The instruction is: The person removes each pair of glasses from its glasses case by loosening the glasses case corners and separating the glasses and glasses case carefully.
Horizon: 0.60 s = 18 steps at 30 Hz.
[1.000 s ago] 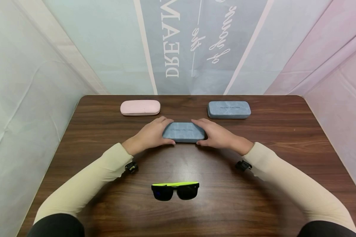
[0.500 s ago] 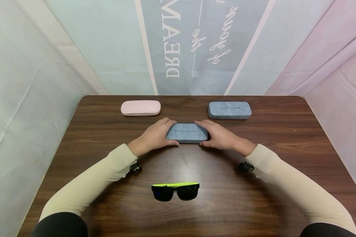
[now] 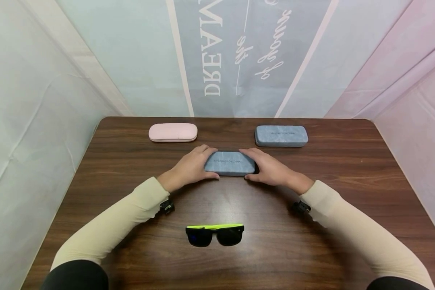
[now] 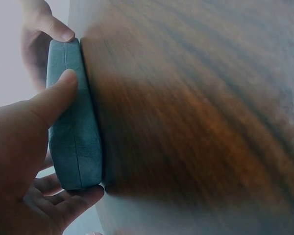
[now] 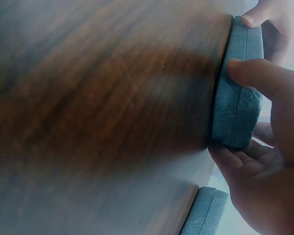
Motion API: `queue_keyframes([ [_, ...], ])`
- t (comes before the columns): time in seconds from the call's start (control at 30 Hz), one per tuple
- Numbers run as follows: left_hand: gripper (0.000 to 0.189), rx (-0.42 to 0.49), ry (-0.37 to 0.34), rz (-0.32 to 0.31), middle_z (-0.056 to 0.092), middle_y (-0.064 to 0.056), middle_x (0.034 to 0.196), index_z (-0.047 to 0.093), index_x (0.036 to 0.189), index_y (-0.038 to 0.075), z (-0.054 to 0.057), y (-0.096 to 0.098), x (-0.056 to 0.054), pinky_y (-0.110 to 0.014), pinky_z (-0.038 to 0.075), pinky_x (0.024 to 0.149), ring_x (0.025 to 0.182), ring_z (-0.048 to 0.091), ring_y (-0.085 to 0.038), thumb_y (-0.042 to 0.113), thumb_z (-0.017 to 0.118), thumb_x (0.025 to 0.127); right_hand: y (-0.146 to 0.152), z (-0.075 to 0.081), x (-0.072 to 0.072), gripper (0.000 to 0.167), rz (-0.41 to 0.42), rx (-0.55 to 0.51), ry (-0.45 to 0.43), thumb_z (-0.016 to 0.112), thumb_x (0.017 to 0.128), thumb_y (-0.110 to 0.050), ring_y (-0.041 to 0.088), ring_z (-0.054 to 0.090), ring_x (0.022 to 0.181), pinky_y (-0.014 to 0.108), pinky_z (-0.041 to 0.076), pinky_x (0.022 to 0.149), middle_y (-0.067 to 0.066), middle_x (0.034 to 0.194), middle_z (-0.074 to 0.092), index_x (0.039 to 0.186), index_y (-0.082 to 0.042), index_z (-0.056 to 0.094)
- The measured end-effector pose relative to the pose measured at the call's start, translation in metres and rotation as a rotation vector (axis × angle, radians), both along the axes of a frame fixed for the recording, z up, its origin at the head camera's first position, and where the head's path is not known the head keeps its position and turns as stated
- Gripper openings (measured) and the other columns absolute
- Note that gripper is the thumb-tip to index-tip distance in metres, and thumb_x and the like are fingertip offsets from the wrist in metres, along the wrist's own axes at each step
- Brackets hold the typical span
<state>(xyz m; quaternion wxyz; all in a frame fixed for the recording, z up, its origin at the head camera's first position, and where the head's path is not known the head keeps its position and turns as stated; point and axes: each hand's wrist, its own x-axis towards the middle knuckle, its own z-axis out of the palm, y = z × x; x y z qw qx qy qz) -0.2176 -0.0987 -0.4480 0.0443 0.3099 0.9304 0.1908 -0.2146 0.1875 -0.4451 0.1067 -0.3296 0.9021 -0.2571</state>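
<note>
Between both hands lies a closed blue-grey glasses case [image 3: 230, 163] with dark lettering on its lid, at the middle of the table. My left hand [image 3: 190, 166] grips its left end, the thumb on the near side. At the right end my right hand [image 3: 272, 167] holds it the same way. In the left wrist view the thumb presses the long side of the case [image 4: 77, 132] by its seam, with other fingers around the end. The right wrist view shows the case [image 5: 237, 107] low against the tabletop.
Black sunglasses [image 3: 215, 235] with lime-green temples lie nearer the front of the wooden table [image 3: 311, 241]. At the back stand a pink glasses case [image 3: 172, 132] on the left and a second blue-grey case [image 3: 281, 135] on the right. Fabric walls enclose the table.
Both hands and the blue-grey case between them have shifted slightly right and a little nearer, mostly in the first half second. The grip looks the same. The sunglasses stay put.
</note>
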Motion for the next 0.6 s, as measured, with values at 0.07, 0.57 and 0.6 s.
queue_keyframes([
  [0.07,0.087,0.002,-0.005,-0.002,0.057,-0.014,0.132,0.05,0.147,0.002,-0.0007,-0.0005,-0.0003,-0.042,0.047,0.103,0.12,0.056,-0.028,0.049,0.084,0.082,0.0007,-0.0006,0.0005,0.084,-0.001,-0.001,-0.001,0.081,0.088,-0.019,0.031,0.047,0.135,0.05,0.043,0.106,0.02,0.149,0.045,0.156,-0.001,0.034],
  [0.57,0.086,0.01,0.019,-0.003,0.056,-0.014,0.132,0.049,0.147,0.003,-0.0066,0.0008,-0.0012,-0.042,0.046,0.104,0.121,0.054,-0.028,0.051,0.082,0.083,0.0031,-0.0022,-0.0014,0.084,0.006,-0.018,0.009,0.08,0.088,-0.016,0.03,0.05,0.131,0.049,0.043,0.105,0.019,0.147,0.047,0.156,0.0,0.034],
  [0.6,0.086,0.011,0.022,-0.003,0.056,-0.014,0.132,0.049,0.147,0.003,-0.0072,0.001,-0.0016,-0.042,0.046,0.104,0.121,0.054,-0.028,0.05,0.083,0.083,0.0031,-0.0021,-0.0014,0.084,0.006,-0.018,0.01,0.08,0.088,-0.016,0.03,0.05,0.131,0.049,0.043,0.105,0.019,0.147,0.046,0.156,0.0,0.034],
])
